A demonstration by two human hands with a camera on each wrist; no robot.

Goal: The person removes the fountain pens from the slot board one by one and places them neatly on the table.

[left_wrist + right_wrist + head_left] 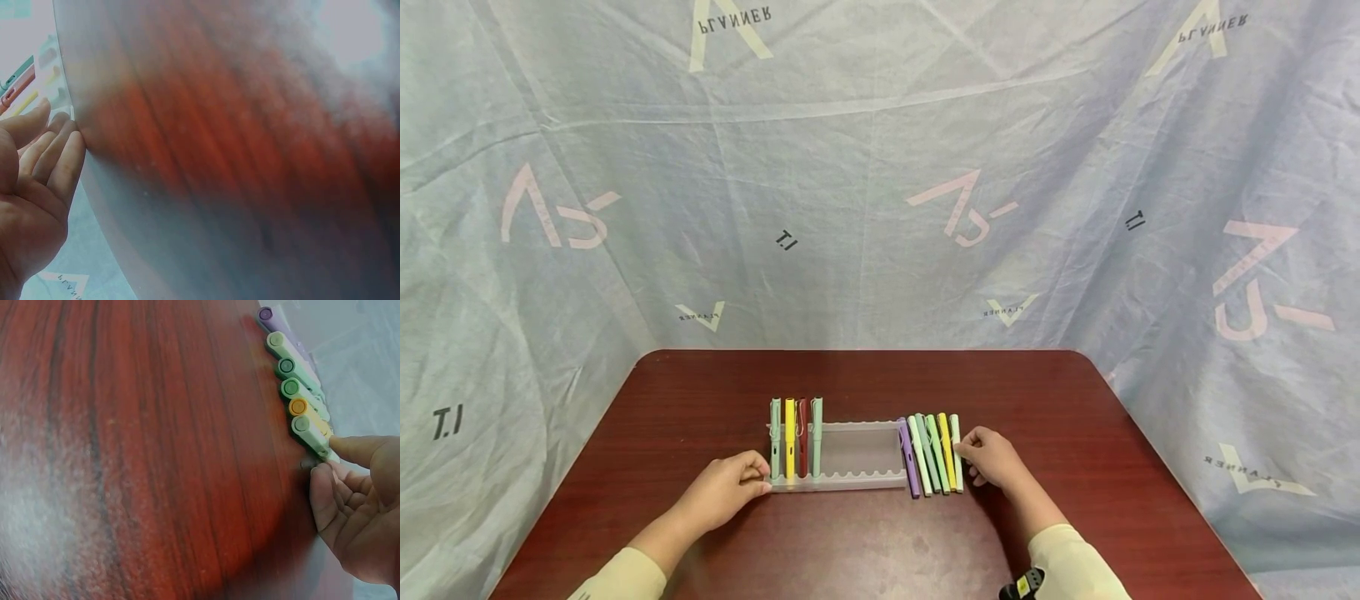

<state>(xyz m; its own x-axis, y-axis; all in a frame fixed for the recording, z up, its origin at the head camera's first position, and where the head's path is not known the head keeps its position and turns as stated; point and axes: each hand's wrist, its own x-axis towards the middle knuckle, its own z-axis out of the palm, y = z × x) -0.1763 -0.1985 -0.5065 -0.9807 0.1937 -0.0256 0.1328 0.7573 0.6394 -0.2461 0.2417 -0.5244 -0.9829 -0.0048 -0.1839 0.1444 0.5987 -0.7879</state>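
A clear plastic pen tray (868,482) with notched edges lies on the table. Toward its left end rest two pale green pens, a yellow pen (790,437) and a dark red pen (803,437). My left hand (726,492) touches the tray's left front corner, its fingers fairly straight. Beside the tray's right end several pens lie in a row, from a purple pen (909,458) to a pale green pen (306,428) at the outer right. The thumb and forefinger of my right hand (992,458) pinch that outermost pen; its far part is hidden in the right wrist view.
The dark red wooden table (850,550) has rounded far corners. Grey printed cloth (865,208) hangs behind it and at both sides. A yellow-orange pen (299,407) lies right against the pinched pen. Glare blurs part of the left wrist view.
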